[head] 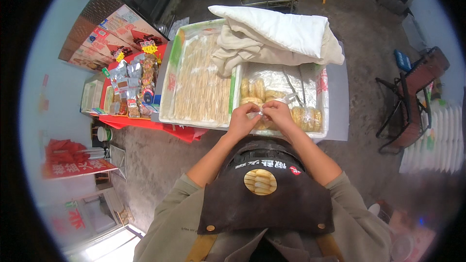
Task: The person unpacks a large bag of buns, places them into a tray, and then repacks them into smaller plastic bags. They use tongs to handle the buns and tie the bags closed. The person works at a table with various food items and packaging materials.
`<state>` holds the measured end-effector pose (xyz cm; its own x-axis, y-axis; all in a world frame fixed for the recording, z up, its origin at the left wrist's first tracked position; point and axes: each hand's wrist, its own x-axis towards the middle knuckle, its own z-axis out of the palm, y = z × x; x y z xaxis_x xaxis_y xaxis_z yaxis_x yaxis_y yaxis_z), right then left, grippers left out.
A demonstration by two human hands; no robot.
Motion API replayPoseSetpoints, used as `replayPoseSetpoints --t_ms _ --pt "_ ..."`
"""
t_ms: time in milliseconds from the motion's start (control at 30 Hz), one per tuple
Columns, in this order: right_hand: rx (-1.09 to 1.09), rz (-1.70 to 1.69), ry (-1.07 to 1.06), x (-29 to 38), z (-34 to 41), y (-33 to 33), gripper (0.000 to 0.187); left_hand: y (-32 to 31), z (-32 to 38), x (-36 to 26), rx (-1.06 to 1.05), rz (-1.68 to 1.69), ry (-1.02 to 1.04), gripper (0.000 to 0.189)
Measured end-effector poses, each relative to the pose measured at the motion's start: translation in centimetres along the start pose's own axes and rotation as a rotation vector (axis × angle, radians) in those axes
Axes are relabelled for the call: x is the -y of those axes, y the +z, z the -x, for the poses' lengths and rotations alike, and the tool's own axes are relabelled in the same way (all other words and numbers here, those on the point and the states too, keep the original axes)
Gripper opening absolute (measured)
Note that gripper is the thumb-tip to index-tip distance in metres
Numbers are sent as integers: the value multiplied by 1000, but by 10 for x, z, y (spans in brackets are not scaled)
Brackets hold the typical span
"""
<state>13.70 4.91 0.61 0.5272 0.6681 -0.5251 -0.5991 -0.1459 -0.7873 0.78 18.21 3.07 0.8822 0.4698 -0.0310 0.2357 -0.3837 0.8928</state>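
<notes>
Both hands meet over the near edge of a white foam box [323,98]. My left hand [243,118] pinches the gathered neck of a clear plastic bag [260,113] between thumb and fingers. Right beside it, my right hand [277,114] pinches the same bag's film. Round flatbreads show in and under the plastic below the hands. Bagged stacks of flatbread [307,119] lie to the right of my right hand, and more stacked flatbreads [252,89] lie beyond my left hand. A pair of long tongs [295,85] rests on the box's plastic lining.
Left of the flatbreads, another foam box [167,105] holds many thin wooden sticks [202,80]. A folded white quilt [280,34] and beige cloth lie across the boxes' far side. Packaged snacks [133,87] stand on a red-covered table at left. A folding recliner [411,105] stands at right.
</notes>
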Motion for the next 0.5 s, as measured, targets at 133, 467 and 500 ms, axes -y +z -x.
replayPoseSetpoints --t_ms 133,467,500 --pt "40 33 -7 -6 -9 -3 13 -1 -3 12 -21 5 -35 20" --pt "127 527 -305 -3 -15 -1 28 -2 -3 38 16 278 -202 14" --pt "120 550 -304 -2 -15 1 29 -2 -4 40 26 302 -221 14"
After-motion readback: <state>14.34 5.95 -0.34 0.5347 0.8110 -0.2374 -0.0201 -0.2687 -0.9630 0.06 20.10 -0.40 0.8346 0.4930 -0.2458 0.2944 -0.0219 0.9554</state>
